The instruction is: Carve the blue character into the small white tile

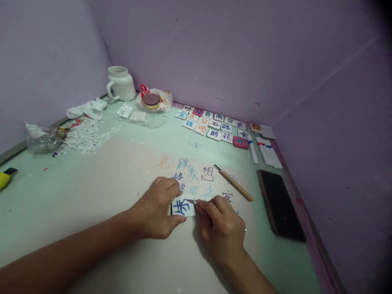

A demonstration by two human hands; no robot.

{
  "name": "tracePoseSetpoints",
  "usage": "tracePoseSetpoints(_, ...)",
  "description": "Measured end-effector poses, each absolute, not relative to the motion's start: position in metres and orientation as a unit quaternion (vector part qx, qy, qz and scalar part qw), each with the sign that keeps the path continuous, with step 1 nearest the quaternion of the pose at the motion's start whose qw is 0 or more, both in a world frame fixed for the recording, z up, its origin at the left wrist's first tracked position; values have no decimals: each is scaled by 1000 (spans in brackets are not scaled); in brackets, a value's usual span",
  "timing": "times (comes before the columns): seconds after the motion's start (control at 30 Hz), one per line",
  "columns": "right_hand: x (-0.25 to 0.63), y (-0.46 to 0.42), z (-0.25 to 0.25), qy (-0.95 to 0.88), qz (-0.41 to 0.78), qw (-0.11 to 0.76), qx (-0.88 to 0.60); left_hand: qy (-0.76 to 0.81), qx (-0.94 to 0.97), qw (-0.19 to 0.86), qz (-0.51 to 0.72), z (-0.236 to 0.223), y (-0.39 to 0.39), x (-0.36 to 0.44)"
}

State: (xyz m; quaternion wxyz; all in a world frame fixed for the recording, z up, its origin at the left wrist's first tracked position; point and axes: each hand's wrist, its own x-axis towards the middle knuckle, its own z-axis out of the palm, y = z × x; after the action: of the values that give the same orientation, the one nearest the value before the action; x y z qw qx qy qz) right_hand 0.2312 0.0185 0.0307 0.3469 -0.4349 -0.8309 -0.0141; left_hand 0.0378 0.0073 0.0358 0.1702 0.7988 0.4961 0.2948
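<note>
A small white tile (186, 212) with a blue character on it lies on the pale tabletop. My left hand (157, 208) grips it by its edges between thumb and fingers. Pinched in my right hand (222, 224) is a small carving knife (192, 201), its metal blade touching or just over the tile's upper right part; most of its handle is hidden by my fingers. Beyond both hands, coloured characters (208, 173) are written on the table surface. A wooden-handled carving tool (234, 182) rests just past my right hand.
Lettered tiles (214, 124) stand in rows near the back wall. White markers (268, 153) and a dark phone (280, 204) lie at the right. A white mug (121, 83), a plastic bag (142, 117) and a heap of white shavings (84, 136) occupy the back left.
</note>
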Motion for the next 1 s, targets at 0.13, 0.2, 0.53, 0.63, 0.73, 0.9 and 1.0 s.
tracePoseSetpoints(0.13, 229, 22, 30, -824, -33, 342, -450, 493, 799, 174, 297, 36, 7, 37)
tracePoseSetpoints(0.2, 229, 22, 30, -820, -36, 343, -458, 491, 800, 173, 299, 36, 8, 38)
tracePoseSetpoints(0.53, 230, 22, 29, -815, -47, 331, -473, 514, 793, 190, 267, 44, 8, 40)
tracePoseSetpoints(0.63, 232, 23, 29, -828, -43, 314, -462, 514, 792, 187, 273, 42, 7, 39)
tracePoseSetpoints(0.73, 235, 22, 30, -827, -16, 318, -463, 508, 794, 181, 282, 39, 7, 39)
tracePoseSetpoints(0.9, 247, 22, 28, -817, 48, 344, -460, 496, 801, 177, 286, 37, 7, 37)
tracePoseSetpoints(1.0, 252, 26, 31, -807, 88, 363, -457, 482, 810, 173, 287, 38, 7, 36)
